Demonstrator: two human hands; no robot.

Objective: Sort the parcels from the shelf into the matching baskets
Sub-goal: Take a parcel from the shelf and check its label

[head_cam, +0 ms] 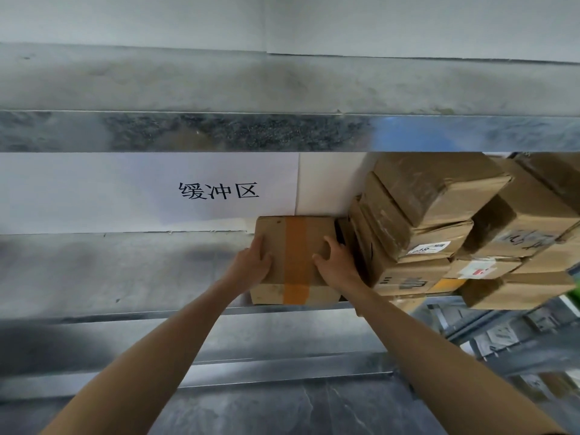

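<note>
Head camera looks at a grey metal shelf [125, 271]. Both hands are on one parcel, a flat brown cardboard box with orange tape [295, 233]. It sits on the shelf, with its back near the white wall [329, 183]. The left hand [254, 262] holds the box's left side, with its fingers bent over the top. The right hand [334, 262] holds the right side, with its fingers curled near the edge. Just beside the box, on the right, is a big pile of brown cardboard parcels [439, 215]. They are stacked high, and some have white labels. A white paper sign with black writing [219, 189] hangs on the wall behind.

I think the job is far from over. This box is held but looks not yet lifted off the shelf. The pile has many parcels left to sort. No baskets show, so I cannot tell how many parcels are in them, or which basket this box belongs in. I cannot see a label on this box either.
</note>
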